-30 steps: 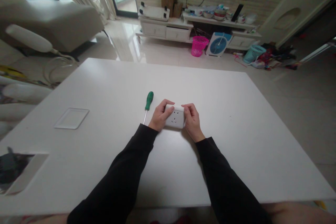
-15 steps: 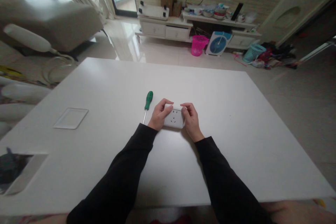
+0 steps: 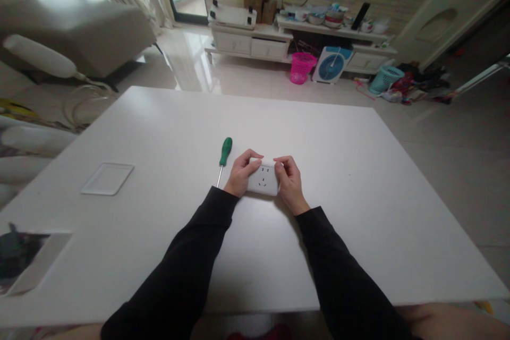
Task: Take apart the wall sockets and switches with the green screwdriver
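A white wall socket (image 3: 263, 183) with several dark slots faces up between my hands, over the middle of the table. My left hand (image 3: 241, 172) grips its left side, thumb on the front face near the top edge. On the opposite side my right hand (image 3: 291, 183) holds the upper right corner, thumb on the face and fingers behind. The back of the socket is hidden. Just left of my left hand lies a screwdriver (image 3: 226, 151) with a green handle pointing away; my left sleeve covers the tip of its shaft.
A thin white square frame (image 3: 126, 170) lies on the white table (image 3: 319, 133) at the left. A cut-out (image 3: 51, 255) with dark stuff in it is near the left front edge. Beyond the table stand a pink basket (image 3: 302, 68), a blue fan (image 3: 331, 65) and a low cabinet (image 3: 269, 49).
Both hands keep the same hold on the socket. The socket has shifted very slightly to the left; the screwdriver and the frame lie as before.
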Demonstrator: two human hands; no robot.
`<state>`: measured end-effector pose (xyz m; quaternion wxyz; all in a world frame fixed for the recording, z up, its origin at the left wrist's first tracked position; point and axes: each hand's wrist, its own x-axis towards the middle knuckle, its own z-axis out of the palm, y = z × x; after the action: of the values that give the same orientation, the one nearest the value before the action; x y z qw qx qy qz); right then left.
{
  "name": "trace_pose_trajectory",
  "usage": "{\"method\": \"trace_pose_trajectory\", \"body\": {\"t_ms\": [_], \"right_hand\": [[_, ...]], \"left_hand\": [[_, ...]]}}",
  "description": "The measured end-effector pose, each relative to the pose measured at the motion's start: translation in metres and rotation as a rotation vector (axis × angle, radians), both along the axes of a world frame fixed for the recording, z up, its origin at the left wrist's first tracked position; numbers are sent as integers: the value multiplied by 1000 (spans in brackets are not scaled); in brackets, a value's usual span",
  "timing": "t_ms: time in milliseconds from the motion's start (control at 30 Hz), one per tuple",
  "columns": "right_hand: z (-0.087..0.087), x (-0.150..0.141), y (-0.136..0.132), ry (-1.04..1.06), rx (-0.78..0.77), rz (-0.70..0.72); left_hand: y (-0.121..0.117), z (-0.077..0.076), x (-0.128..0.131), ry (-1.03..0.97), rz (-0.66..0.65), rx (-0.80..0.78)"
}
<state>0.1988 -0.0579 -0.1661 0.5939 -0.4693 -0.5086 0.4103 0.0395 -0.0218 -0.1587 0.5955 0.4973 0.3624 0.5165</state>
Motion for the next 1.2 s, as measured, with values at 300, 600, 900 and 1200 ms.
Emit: {"method": "trace_pose_trajectory", "body": {"t_ms": [300,600,900,1200], "right_hand": [[-1,1,0,15,-40,38],[1,0,1,55,-39,31],[1,0,2,70,-45,-11],[0,1,5,81,-69,-32]], "left_hand": [[-1,3,1,15,11,18],[-2,0,0,40,10,52],[-2,1,1,17,-12,65],[2,-1,1,-4,-55,-37]]}}
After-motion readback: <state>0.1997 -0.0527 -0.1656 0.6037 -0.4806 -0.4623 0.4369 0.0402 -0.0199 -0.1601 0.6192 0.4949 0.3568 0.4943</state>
